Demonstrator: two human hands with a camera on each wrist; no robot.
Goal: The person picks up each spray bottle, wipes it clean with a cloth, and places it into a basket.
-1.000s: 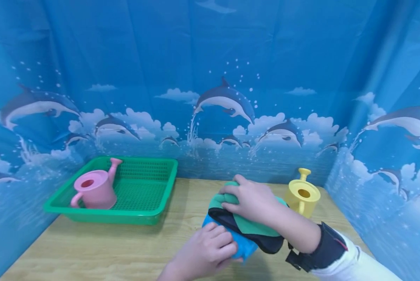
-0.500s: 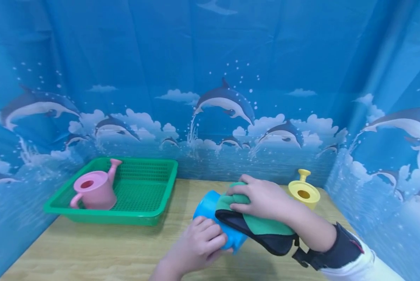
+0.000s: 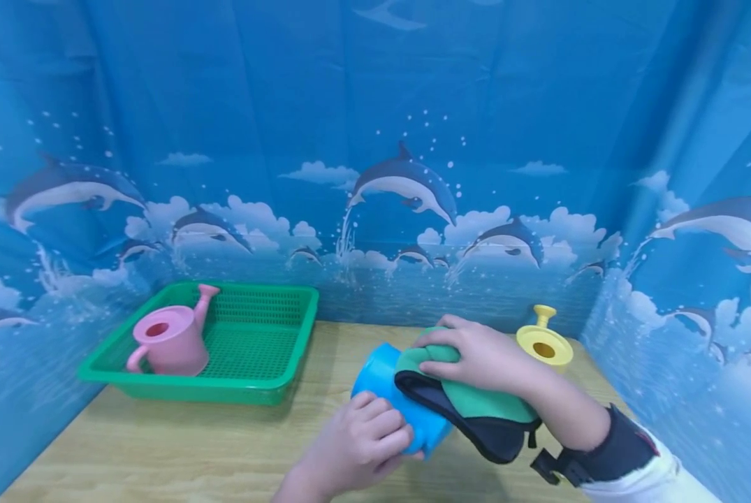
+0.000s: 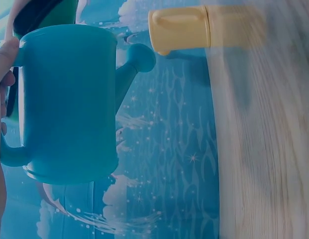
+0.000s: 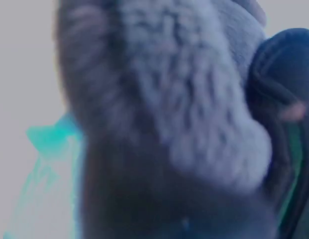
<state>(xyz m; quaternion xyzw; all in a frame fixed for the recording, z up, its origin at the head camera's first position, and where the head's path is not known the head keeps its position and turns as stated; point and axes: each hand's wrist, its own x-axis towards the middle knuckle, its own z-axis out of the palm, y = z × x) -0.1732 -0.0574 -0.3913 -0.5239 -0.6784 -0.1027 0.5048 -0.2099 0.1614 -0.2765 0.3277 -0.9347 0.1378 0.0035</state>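
My left hand [image 3: 365, 443] grips a blue watering can [image 3: 380, 377] by its handle, tilted and held above the table; in the left wrist view the whole can [image 4: 69, 104] shows, spout included. Curled over a green and black cloth [image 3: 491, 405], my right hand [image 3: 482, 356] holds it against the can's right side. A grey fleecy side of the cloth [image 5: 194, 99] fills much of the right wrist view, blurred. The cloth hides part of the can in the head view.
At the left, a green basket [image 3: 243, 384] holds a pink watering can [image 3: 177, 346]. A yellow watering can [image 3: 546, 342] stands at the back right, partly behind my right arm. Dolphin-print curtains [image 3: 375, 105] enclose the wooden table [image 3: 161, 447] on the back and sides.
My right hand and the cloth have shifted right, uncovering more of the blue can's left end. The can has turned a little in my left hand, which has barely moved.
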